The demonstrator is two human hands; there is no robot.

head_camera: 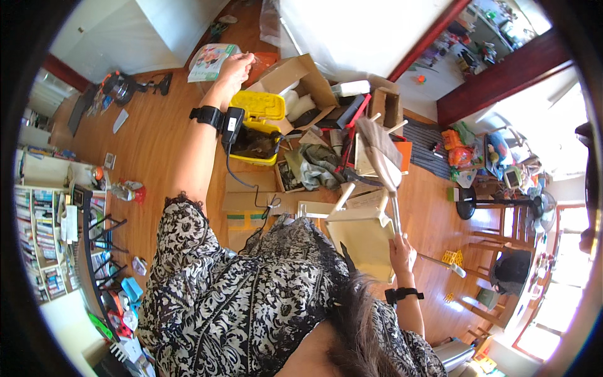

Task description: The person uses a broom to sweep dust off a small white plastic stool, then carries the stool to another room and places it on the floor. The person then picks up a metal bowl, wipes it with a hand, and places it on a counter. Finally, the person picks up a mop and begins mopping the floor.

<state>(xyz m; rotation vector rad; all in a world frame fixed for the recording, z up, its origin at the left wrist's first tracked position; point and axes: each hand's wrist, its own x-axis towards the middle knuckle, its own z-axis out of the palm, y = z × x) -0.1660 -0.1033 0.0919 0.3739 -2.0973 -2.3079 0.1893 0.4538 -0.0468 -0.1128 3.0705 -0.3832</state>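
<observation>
My right hand (403, 254) is closed around the handle of a long-bristled broom (380, 153), whose bristles point up and away from me, over a jumble of things. My left arm reaches forward; my left hand (238, 68) has its fingers curled near the printed lid of a plastic box (210, 63). Whether it pinches something small cannot be told. Below that wrist stands an opened yellow toolbox (256, 158) with dark contents. A cream stool (360, 240) lies just left of my right hand. Each wrist wears a black band, and a cable hangs from a black device by the left one.
An opened cardboard box (306, 89), grey-green cloth (320, 162) and flattened cardboard (245, 193) lie on the wooden floor ahead. A vacuum cleaner (118, 88) is at the far left, a bookshelf (40, 226) nearer left. A standing fan (541, 209) and wooden chairs are on the right.
</observation>
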